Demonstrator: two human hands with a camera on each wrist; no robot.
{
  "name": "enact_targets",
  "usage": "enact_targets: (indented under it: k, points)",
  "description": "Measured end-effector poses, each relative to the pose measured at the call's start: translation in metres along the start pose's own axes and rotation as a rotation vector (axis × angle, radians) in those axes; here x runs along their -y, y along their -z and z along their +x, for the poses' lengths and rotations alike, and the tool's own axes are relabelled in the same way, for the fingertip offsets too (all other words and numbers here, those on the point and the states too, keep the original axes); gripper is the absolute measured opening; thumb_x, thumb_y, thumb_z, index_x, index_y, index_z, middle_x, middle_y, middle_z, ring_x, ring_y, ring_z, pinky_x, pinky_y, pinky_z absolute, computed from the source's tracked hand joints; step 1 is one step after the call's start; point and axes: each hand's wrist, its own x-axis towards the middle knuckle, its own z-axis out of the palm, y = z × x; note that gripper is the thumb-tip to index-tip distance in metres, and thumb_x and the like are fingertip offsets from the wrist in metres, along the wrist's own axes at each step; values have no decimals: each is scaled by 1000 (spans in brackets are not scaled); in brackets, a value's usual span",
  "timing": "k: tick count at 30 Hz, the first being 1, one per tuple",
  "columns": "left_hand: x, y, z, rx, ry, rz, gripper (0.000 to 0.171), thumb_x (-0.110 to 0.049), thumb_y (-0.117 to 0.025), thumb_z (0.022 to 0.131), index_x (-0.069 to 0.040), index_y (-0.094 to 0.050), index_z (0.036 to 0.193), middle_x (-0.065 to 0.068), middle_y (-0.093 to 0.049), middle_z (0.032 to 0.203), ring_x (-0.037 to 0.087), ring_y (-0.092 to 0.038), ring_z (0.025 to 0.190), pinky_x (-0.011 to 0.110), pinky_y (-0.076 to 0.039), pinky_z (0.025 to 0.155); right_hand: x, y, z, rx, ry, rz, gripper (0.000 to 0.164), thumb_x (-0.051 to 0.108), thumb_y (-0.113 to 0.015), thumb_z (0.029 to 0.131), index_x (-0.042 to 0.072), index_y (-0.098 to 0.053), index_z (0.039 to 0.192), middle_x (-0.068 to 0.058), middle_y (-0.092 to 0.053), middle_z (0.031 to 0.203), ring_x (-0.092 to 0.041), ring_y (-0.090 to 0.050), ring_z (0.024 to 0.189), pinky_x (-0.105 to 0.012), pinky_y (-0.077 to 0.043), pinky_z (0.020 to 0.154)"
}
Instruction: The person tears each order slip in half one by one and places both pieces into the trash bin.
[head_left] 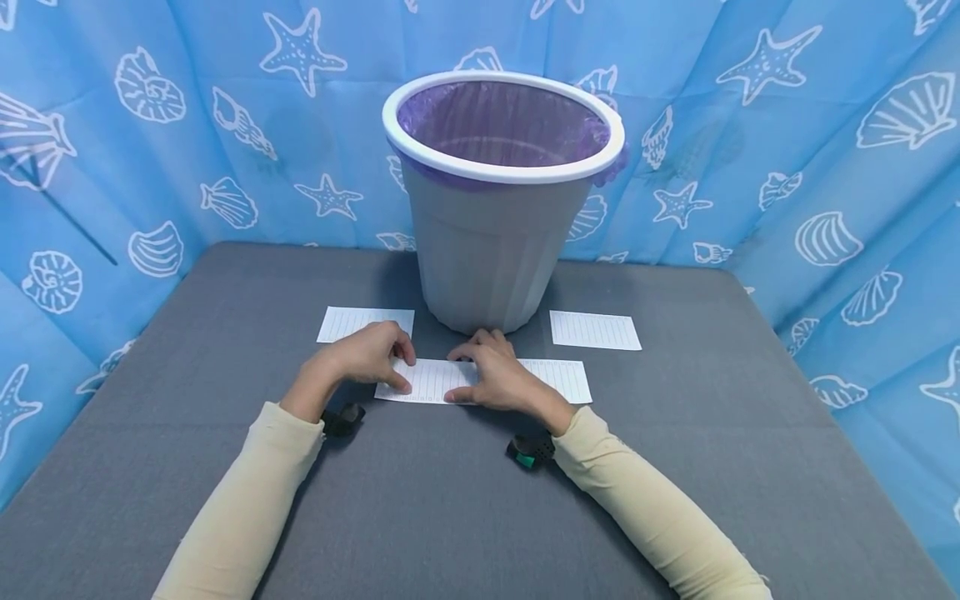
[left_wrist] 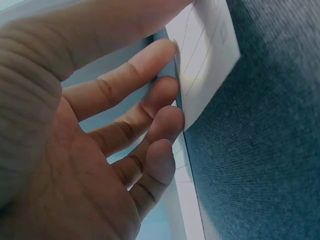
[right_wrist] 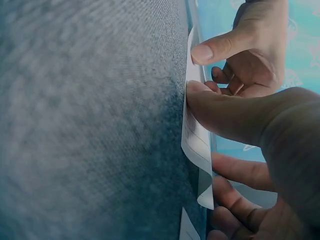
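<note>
A white paper strip [head_left: 431, 382] printed with thin lines lies crosswise on the grey table, in front of a bin. Near its left end my left hand [head_left: 366, 352] holds it, thumb on the paper and curled fingertips at the far edge, as the left wrist view shows. My right hand [head_left: 501, 375] grips the strip around its middle, thumb on the near side and fingers toward the far edge. In the right wrist view the strip [right_wrist: 195, 142] bends, and its right end curls up off the cloth. Part of the strip hides under the right hand.
A grey bin [head_left: 487, 242] with a white rim and purple liner stands just beyond the hands. One lined paper piece [head_left: 352, 320] lies behind the left hand, another [head_left: 595, 330] at the right. A blue shell-patterned curtain [head_left: 300, 142] hangs around the table [head_left: 420, 517].
</note>
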Motion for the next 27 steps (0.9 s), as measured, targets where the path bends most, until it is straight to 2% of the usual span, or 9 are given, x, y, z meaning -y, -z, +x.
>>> enact_targets:
  k: [5, 8, 12, 15, 20, 27]
  points:
    - [-2, 0, 0, -19, -24, 21, 35, -16, -85, 67, -7, -66, 95, 4, -60, 87, 18, -52, 76, 31, -45, 69, 1, -1, 0, -36, 16, 10, 49, 35, -83, 69, 11, -63, 107, -5, -55, 102, -23, -45, 97, -44, -34, 90]
    - [-3, 0, 0, -30, -38, 27, 29, -14, -83, 70, -8, -67, 92, 4, -60, 84, 17, -51, 74, 31, -44, 67, 2, -1, 0, -52, 40, 24, 43, 30, -81, 73, 10, -62, 106, -4, -57, 101, -20, -49, 96, -42, -37, 88]
    - [-3, -1, 0, -31, -54, 14, 15, -11, -79, 74, -9, -67, 82, 2, -60, 76, 15, -51, 67, 30, -44, 62, 2, 0, 0, -81, 49, 65, 22, 20, -75, 80, 10, -63, 96, -1, -59, 89, -16, -52, 82, -35, -42, 75]
    - [-3, -2, 1, -42, -67, 2, 12, -9, -76, 77, -10, -65, 78, -1, -59, 72, 13, -52, 65, 29, -44, 60, 2, 1, -1, -109, 42, 100, 10, 15, -72, 82, 13, -63, 85, 4, -56, 77, -12, -48, 69, -30, -40, 63]
    - [-5, -2, 1, -94, -72, -70, 8, -7, -71, 82, -8, -63, 81, 2, -58, 73, 14, -53, 66, 29, -45, 60, 0, 6, -1, -115, 12, 173, 9, 15, -72, 83, 15, -62, 82, 6, -55, 70, -9, -47, 59, -25, -39, 56]
    - [-11, 4, -2, -169, -137, -159, 5, -12, -65, 89, -7, -67, 89, 3, -59, 77, 16, -52, 66, 30, -44, 57, 0, 21, -3, -107, -45, 261, 5, 19, -69, 86, 16, -65, 86, 6, -59, 70, -11, -50, 55, -26, -41, 51]
